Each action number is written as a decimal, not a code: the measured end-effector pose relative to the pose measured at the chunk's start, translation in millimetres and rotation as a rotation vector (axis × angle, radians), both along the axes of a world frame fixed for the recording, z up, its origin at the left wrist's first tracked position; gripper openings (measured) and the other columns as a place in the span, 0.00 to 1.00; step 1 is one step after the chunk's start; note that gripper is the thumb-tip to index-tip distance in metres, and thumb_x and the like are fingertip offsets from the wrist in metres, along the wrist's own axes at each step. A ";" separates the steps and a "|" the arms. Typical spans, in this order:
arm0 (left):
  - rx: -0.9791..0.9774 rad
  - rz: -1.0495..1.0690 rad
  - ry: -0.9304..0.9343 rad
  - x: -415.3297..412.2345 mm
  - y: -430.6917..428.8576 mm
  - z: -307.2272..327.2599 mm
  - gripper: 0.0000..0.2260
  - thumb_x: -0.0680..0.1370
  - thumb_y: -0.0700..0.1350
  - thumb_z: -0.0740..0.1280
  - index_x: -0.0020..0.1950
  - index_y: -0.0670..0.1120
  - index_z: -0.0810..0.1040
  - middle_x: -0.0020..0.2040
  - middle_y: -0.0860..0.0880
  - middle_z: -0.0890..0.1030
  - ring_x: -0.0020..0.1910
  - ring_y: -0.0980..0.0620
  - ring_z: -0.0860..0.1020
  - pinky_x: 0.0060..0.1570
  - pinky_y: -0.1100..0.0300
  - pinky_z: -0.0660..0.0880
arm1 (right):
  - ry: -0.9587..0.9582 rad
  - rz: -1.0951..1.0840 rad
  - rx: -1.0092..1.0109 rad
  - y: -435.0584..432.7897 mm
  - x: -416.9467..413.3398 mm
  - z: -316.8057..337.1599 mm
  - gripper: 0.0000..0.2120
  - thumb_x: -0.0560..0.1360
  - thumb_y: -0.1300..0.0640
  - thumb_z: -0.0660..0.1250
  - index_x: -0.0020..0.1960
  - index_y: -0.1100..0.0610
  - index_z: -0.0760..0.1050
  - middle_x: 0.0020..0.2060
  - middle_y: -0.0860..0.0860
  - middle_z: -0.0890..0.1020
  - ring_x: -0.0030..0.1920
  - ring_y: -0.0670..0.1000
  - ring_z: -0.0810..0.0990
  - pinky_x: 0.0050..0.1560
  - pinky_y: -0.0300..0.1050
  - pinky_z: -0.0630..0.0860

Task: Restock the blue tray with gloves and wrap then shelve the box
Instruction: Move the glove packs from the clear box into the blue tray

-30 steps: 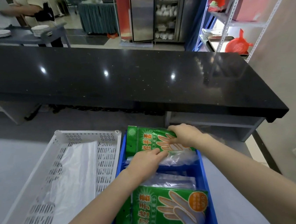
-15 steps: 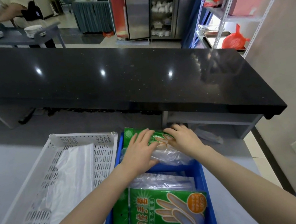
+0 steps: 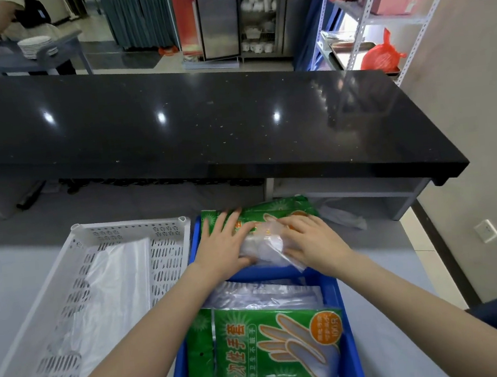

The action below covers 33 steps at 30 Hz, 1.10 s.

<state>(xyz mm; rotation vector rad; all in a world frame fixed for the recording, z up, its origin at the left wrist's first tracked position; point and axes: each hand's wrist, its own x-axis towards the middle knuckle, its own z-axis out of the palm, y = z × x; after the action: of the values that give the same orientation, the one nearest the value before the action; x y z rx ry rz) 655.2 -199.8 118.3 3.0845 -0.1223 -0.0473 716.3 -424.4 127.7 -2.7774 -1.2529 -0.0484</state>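
Glove packets (image 3: 274,213) are pressed into blue tray (image 3: 332,287).
Left hand (image 3: 221,246), right hand (image 3: 311,240) are laid flat, nothing gripped; pressure under fingers should be even.

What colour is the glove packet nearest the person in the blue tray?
Green glove packet, with white lettering and an orange circle, clearest in the head view.

L hand (image 3: 223,249), R hand (image 3: 311,240) flat on glove pack (image 3: 274,213) in blue tray (image 3: 348,331).

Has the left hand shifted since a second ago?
Yes. The left hand slid forward over the far glove pack, toward the far end of the blue tray, and now lies flat on the pack.
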 end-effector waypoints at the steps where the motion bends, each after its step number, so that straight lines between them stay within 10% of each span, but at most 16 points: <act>1: -0.023 -0.004 -0.008 -1.0 0.4 2.3 0.36 0.69 0.68 0.64 0.74 0.58 0.57 0.78 0.49 0.52 0.76 0.45 0.48 0.73 0.37 0.47 | 0.005 -0.005 0.014 1.5 -0.5 -0.3 0.23 0.78 0.45 0.60 0.72 0.46 0.63 0.70 0.48 0.69 0.71 0.50 0.65 0.71 0.48 0.59; 6: -0.198 -0.056 -0.070 -24.3 12.8 26.7 0.40 0.67 0.64 0.70 0.74 0.58 0.57 0.79 0.52 0.46 0.77 0.49 0.43 0.73 0.43 0.45 | 0.065 -0.061 0.245 -2.8 -8.1 16.3 0.22 0.76 0.58 0.65 0.70 0.50 0.69 0.67 0.50 0.74 0.66 0.51 0.71 0.67 0.46 0.66; 10: -0.468 -0.024 -0.280 -67.8 15.2 45.0 0.27 0.69 0.57 0.70 0.67 0.55 0.68 0.65 0.54 0.70 0.65 0.54 0.67 0.65 0.52 0.69 | 0.183 -0.152 0.380 -21.2 -22.7 38.7 0.23 0.75 0.67 0.61 0.67 0.50 0.71 0.64 0.48 0.75 0.64 0.48 0.72 0.63 0.43 0.69; 14: -0.503 -0.105 0.129 -100.3 1.3 46.9 0.25 0.68 0.67 0.65 0.62 0.60 0.71 0.54 0.63 0.75 0.54 0.64 0.72 0.57 0.60 0.73 | 0.141 -0.061 0.472 -26.2 -54.7 51.5 0.16 0.78 0.61 0.60 0.65 0.53 0.73 0.61 0.49 0.77 0.62 0.48 0.72 0.63 0.44 0.70; 21: -0.286 -0.149 0.309 -107.9 -12.3 29.4 0.18 0.68 0.65 0.67 0.53 0.57 0.76 0.44 0.59 0.79 0.45 0.58 0.75 0.43 0.55 0.75 | 0.358 0.106 -0.042 -20.3 -103.7 41.9 0.29 0.70 0.31 0.62 0.66 0.43 0.69 0.56 0.42 0.79 0.56 0.46 0.75 0.54 0.44 0.73; 25: -0.327 -0.171 0.290 -109.1 -13.7 32.0 0.14 0.69 0.63 0.68 0.42 0.53 0.75 0.33 0.57 0.75 0.35 0.61 0.72 0.35 0.56 0.71 | 0.471 0.080 -0.148 -15.6 -110.1 31.2 0.23 0.68 0.35 0.67 0.59 0.44 0.71 0.47 0.44 0.81 0.47 0.49 0.77 0.43 0.46 0.74; 33: -0.612 -0.091 0.057 -87.0 -2.0 79.5 0.19 0.70 0.70 0.58 0.48 0.59 0.80 0.43 0.63 0.81 0.42 0.66 0.78 0.42 0.62 0.76 | 0.418 0.035 -0.028 -26.2 -89.6 72.2 0.16 0.69 0.41 0.71 0.38 0.48 0.65 0.29 0.43 0.70 0.35 0.48 0.70 0.34 0.46 0.67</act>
<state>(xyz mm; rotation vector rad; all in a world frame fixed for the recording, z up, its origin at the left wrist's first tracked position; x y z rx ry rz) 568.1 -201.8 197.9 2.4637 -0.2260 -0.0837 626.7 -450.6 199.9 -2.5945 -1.1925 0.5256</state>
